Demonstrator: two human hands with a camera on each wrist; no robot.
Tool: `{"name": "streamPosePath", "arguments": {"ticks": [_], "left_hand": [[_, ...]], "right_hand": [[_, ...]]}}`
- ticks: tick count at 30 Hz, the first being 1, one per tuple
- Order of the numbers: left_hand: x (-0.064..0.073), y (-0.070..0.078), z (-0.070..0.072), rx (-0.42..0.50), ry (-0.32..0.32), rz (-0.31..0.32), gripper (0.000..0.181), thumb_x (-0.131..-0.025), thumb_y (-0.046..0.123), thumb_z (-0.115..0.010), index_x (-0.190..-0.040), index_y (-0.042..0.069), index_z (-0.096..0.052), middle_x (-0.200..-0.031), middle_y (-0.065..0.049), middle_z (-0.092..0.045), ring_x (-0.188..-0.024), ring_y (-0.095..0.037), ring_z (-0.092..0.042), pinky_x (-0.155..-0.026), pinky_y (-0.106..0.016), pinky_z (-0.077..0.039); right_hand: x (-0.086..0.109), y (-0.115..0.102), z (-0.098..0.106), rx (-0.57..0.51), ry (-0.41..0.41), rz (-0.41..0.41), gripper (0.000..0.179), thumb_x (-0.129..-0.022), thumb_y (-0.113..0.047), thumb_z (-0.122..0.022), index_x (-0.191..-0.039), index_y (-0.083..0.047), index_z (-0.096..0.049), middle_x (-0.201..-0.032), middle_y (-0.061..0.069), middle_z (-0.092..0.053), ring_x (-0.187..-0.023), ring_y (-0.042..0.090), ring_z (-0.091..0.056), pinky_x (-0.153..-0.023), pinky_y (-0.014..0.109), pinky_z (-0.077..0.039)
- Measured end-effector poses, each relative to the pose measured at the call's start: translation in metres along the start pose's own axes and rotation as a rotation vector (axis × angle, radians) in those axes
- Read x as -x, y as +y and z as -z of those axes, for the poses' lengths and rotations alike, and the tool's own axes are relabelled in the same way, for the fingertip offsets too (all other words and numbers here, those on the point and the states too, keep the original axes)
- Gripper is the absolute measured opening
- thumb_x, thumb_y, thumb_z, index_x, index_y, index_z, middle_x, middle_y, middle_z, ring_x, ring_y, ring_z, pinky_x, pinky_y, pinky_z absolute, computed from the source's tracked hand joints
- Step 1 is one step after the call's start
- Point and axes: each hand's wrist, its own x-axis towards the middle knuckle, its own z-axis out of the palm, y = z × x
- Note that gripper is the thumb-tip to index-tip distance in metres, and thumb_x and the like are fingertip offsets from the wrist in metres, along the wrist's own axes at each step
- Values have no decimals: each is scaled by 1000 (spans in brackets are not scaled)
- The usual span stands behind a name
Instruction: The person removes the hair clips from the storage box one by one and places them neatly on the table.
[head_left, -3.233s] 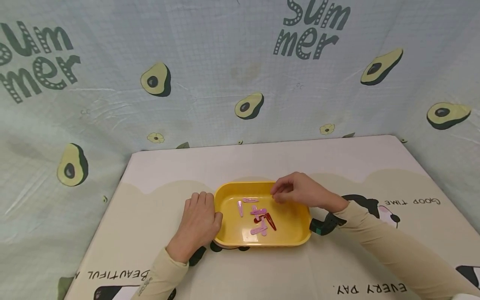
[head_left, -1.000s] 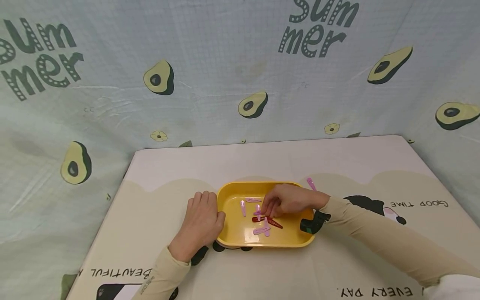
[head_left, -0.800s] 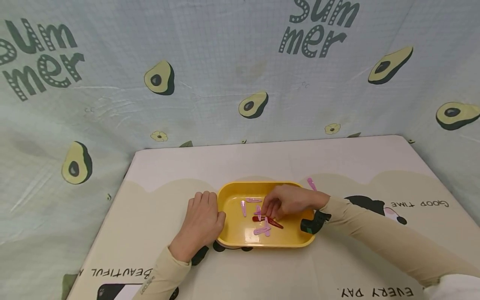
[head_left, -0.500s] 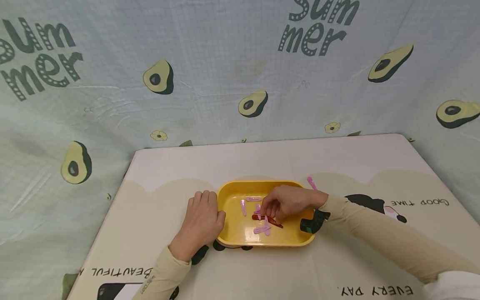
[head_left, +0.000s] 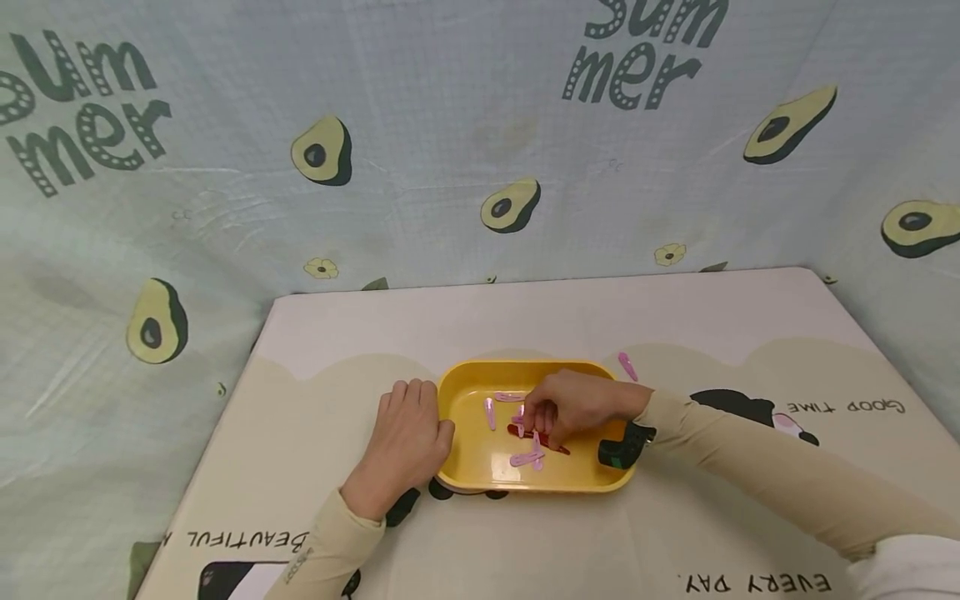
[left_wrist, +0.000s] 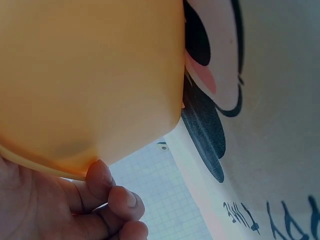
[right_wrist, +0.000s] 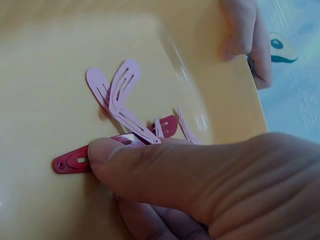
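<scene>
Seen from the person's side, the step in hand is, I believe, the picking of one red clip [right_wrist: 72, 162] from the yellow tray [head_left: 573, 477]. The right hand [head_left: 576, 404] pinches this clip between thumb and finger, near the tray's middle; the left hand [head_left: 405, 429] grips the tray at nine o'clock. The next move seems to call for a gentle lift, because two crossed pink clips [right_wrist: 132, 70] lie close, at its eight o'clock. Inside are also a second red clip [right_wrist: 171, 125], partly covered, and other pink clips [head_left: 510, 397] towards ten o'clock. Outside, at two o'clock, a lone pink clip [head_left: 627, 367] lies on the table [head_left: 690, 500].
</scene>
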Motion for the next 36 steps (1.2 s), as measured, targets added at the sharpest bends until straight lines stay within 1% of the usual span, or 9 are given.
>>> {"name": "streamPosePath", "arguments": {"ticks": [4,7,13,19,24,36], "left_hand": [[-1,1,1,4,-13,6,15,-92,17,-55,-90,3,-48,-79,-6,-38,-79,-24,-33,-75,-35,-27],[0,2,2,8,-21,12,15,-92,17,-55,-90,3,-48,-79,-6,-38,-79,-24,-33,-75,-35,-27],[1,2,1,6,-5,7,15,-91,16,-56,-88,4,-48,-78,-6,-39,-78,-24,-33,-75,-35,-28],[0,2,1,0,1,3,15,-91,16,-56,-88,4,-48,-78,-6,-39,-79,-24,-33,-75,-35,-27],[0,1,1,-5,8,-1,15,-91,16,-56,-87,4,-47,-77,-6,-39,-78,-24,-33,-74,-35,-28],[0,2,1,-7,9,-2,16,-91,16,-56,-87,4,-47,-77,-6,-39,-77,-23,-33,-73,-34,-27]], "right_hand": [[1,0,0,13,5,16,21,-80,-4,-81,-99,-13,-75,-82,-2,-67,-73,2,-56,-70,18,-51],[1,-1,-1,23,7,13,20,-81,-5,-81,-98,-15,-75,-82,-4,-66,-73,2,-55,-70,17,-50],[0,-2,-3,29,3,7,18,-84,-5,-78,-96,-17,-75,-81,-6,-64,-74,3,-55,-69,17,-48],[0,-2,-3,3,6,24,18,-85,-3,-73,-96,-16,-74,-81,-8,-63,-73,3,-55,-69,17,-48],[1,-1,-2,-28,0,14,17,-87,-3,-72,-97,-16,-74,-81,-8,-63,-73,4,-56,-70,18,-50],[2,-1,1,-60,-6,34,12,-91,-6,-72,-100,-13,-77,-90,-3,-70,-76,4,-57,-71,17,-51]]}}
